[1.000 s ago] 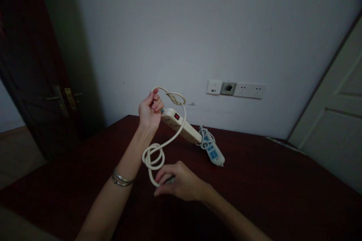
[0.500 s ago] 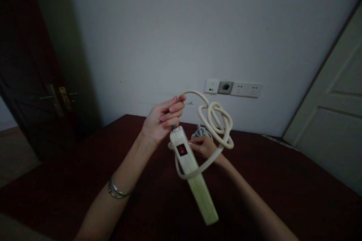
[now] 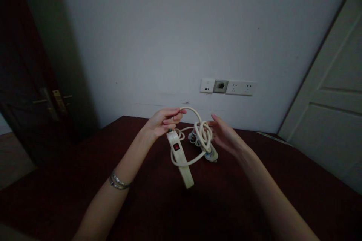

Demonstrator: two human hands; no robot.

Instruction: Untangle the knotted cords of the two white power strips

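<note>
My left hand (image 3: pixel 160 121) is closed, pinching the cream cable (image 3: pixel 190 109) of a white power strip (image 3: pixel 181 158). The strip hangs tilted below that hand, its red switch (image 3: pixel 176 146) facing me. A loop of the cable passes across the strip's front. To the right the cable bunches into a knotted tangle (image 3: pixel 204 135). My right hand (image 3: pixel 227 135) is beside this tangle, thumb up and apart from the fingers; the fingertips are partly hidden behind the cable. Behind the tangle a second power strip (image 3: pixel 212 156) with a greyish cord lies on the dark red table (image 3: pixel 158 207).
The table's far edge meets a pale wall (image 3: pixel 158 45). Wall sockets (image 3: pixel 240 87) sit above the table on the right. A dark door with a brass handle (image 3: pixel 59 99) stands at left, a white door (image 3: pixel 333 94) at right.
The power strip and its cable have moved lower and farther from me, the left hand still pinching the cable. My right hand has come from behind the strip to the tangle's right side, its fingers apart.
</note>
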